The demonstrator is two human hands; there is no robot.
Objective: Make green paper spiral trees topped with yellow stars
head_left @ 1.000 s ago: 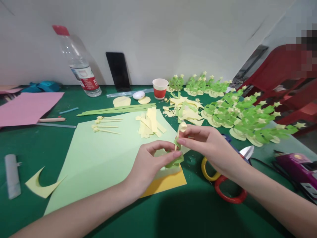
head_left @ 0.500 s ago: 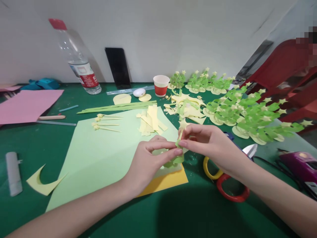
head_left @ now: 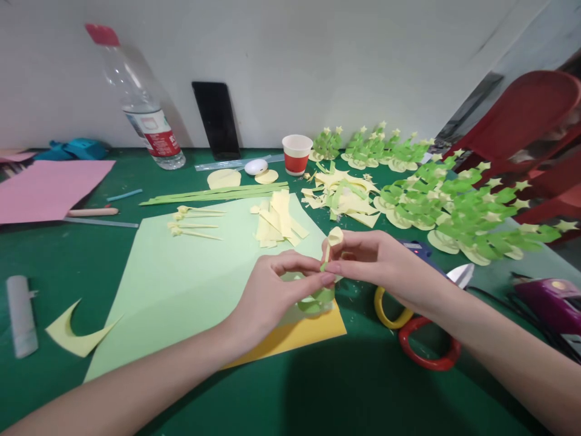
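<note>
Between my hands is a small paper tree with green strip loops round a pale yellow stem. A yellow paper star tops it, seen tilted. My left hand pinches the green strip from the left with thumb and forefinger. From the right, my right hand pinches the stem and strip just below the star; its other fingers are curled and partly hidden. The tree's lower part is partly covered by my left fingers. Under it lie a light green sheet and a yellow-orange sheet.
Finished paper trees crowd the right side. Scissors and a purple glue gun lie right of my hands. Star-topped stems, paper strips and scraps lie ahead. A bottle, phone and cup stand behind.
The star has turned from facing me with its points spread to a tilted, narrower view. My right fingers have shifted slightly on the stem. Both hands still hold the tree.
</note>
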